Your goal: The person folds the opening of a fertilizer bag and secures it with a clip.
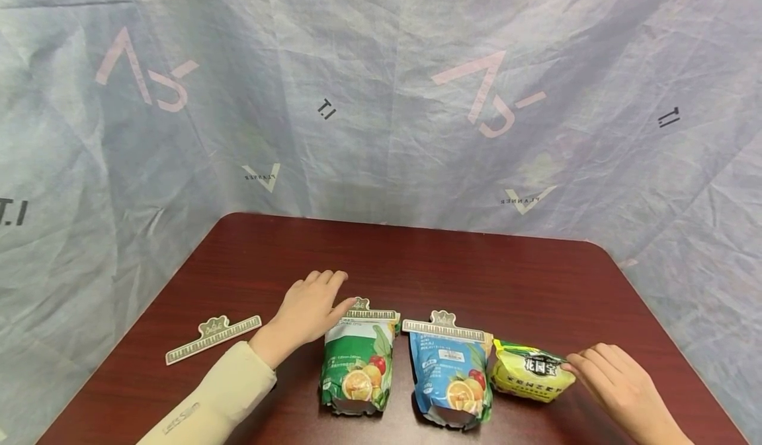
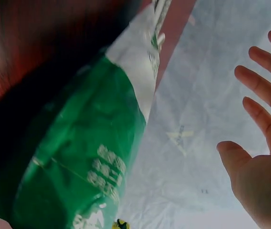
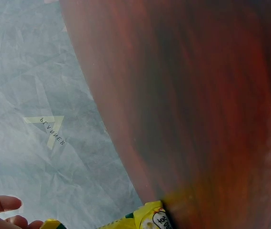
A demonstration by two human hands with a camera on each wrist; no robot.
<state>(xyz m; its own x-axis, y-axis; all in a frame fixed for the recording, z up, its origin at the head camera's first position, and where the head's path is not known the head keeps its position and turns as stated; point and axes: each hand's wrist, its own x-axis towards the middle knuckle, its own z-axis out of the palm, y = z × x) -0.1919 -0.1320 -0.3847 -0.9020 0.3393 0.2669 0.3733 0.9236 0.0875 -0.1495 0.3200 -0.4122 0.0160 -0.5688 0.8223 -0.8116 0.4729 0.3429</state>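
Observation:
My left hand (image 1: 309,306) hovers with its fingers spread beside the top of a green pouch (image 1: 357,365), holding nothing. The left wrist view shows that hand (image 2: 264,129) apart from the green pouch (image 2: 92,133). A wide bag clip (image 1: 369,313) sits across the pouch's top. To its right, a blue pouch (image 1: 446,379) wears a similar clip (image 1: 443,328). My right hand (image 1: 622,385) pinches the upper right corner of a yellow-green bag (image 1: 530,373). Only some fingers (image 3: 2,204) and part of that bag (image 3: 149,217) appear in the right wrist view.
A third, loose clip (image 1: 214,338) lies on the left of the dark red table (image 1: 452,266), near the left sleeve (image 1: 220,392). Grey printed cloth (image 1: 381,101) hangs behind and around the table.

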